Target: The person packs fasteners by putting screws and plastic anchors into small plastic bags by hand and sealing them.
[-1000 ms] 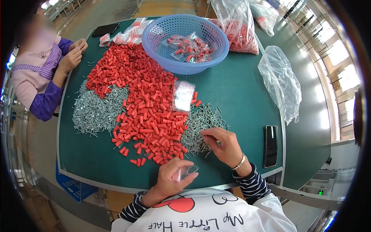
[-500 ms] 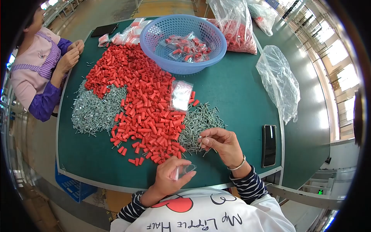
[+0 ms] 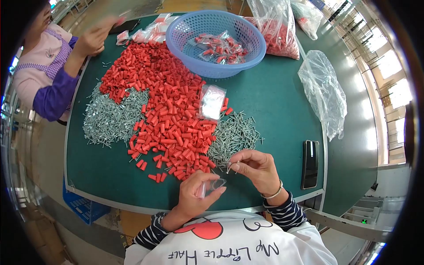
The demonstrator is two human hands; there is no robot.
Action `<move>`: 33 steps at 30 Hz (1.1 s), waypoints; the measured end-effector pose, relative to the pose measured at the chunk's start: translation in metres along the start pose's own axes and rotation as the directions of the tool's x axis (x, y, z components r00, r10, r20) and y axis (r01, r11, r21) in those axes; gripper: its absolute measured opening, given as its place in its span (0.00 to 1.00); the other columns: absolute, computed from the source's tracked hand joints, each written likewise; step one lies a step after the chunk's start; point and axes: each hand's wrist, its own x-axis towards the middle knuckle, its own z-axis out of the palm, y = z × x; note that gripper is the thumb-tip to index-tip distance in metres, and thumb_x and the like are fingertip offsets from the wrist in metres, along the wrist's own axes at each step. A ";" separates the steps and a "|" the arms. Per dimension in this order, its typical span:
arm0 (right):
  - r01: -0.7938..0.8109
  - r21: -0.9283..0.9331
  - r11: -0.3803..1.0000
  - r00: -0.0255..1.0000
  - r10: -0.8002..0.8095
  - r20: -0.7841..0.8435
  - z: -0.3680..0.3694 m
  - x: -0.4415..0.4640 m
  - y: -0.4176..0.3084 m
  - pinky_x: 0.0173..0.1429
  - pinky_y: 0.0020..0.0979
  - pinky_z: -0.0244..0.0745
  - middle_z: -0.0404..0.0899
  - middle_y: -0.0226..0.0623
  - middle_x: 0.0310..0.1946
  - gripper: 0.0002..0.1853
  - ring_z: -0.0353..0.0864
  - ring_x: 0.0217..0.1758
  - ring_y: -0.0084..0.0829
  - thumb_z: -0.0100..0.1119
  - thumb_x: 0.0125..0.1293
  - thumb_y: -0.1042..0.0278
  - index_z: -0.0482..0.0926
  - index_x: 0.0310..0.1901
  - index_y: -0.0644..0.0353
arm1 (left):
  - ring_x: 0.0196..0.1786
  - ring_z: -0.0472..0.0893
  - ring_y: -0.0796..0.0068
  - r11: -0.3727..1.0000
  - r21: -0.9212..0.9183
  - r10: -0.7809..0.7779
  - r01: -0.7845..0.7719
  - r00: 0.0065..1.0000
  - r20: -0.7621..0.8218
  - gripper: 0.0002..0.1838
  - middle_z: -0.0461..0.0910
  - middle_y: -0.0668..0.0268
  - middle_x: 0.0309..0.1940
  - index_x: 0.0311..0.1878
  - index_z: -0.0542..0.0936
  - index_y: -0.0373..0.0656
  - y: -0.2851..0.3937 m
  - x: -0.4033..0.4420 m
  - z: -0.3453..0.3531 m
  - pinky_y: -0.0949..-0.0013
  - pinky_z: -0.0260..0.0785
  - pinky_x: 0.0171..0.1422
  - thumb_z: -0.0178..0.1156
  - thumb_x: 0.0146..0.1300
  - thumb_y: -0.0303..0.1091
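My left hand (image 3: 196,193) holds a small clear plastic bag (image 3: 210,186) between thumb and fingers, its mouth spread toward the right. Pinched in the fingertips of my right hand (image 3: 256,170) are screws (image 3: 229,166); how many I cannot tell. Just beyond that hand lies a heap of silver screws (image 3: 236,134). A large pile of red tapered plastic caps (image 3: 170,115) spreads to the left, its near edge close to my left hand. On the pile's right side rests a stack of flat clear bags (image 3: 212,102).
A blue plastic basket (image 3: 194,64) holds filled bags. Another screw heap (image 3: 108,119) lies left. A large bag of red caps (image 3: 280,39) stands behind; an empty clear bag (image 3: 324,92) and a phone (image 3: 310,163) lie right. A co-worker (image 3: 48,79) is at the left edge.
My right hand has shifted slightly toward me, its fingertips lower by the screw heap. My left hand still holds the bag. The co-worker's hands have risen and moved right. The whole view has shifted slightly.
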 end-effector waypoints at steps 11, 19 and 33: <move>0.390 -0.448 0.804 0.918 -0.303 0.256 0.012 -0.007 -0.008 0.42 0.29 0.76 0.85 0.36 0.39 0.11 0.82 0.40 0.31 0.68 0.59 0.81 0.87 0.44 0.60 | 0.30 0.79 0.73 0.998 0.048 0.041 -0.040 0.999 -0.027 0.20 0.80 0.63 0.32 0.47 0.81 0.39 -0.004 0.000 0.002 0.72 0.71 0.35 0.77 0.50 0.26; 0.367 -0.498 0.786 0.926 -0.257 0.277 0.009 -0.012 -0.012 0.45 0.32 0.77 0.82 0.37 0.38 0.13 0.81 0.41 0.35 0.68 0.58 0.81 0.87 0.46 0.60 | 0.30 0.78 0.74 0.994 0.094 0.053 -0.051 0.998 -0.018 0.20 0.78 0.65 0.30 0.47 0.82 0.39 -0.003 0.001 0.003 0.72 0.69 0.35 0.76 0.49 0.24; 0.233 -0.596 0.769 0.971 -0.219 0.097 -0.002 -0.013 -0.033 0.40 0.29 0.78 0.83 0.39 0.37 0.11 0.83 0.36 0.33 0.65 0.62 0.82 0.85 0.46 0.63 | 0.28 0.78 0.74 0.988 0.118 0.104 -0.104 0.995 0.007 0.21 0.79 0.64 0.31 0.47 0.81 0.40 -0.003 -0.002 0.000 0.73 0.69 0.33 0.78 0.48 0.25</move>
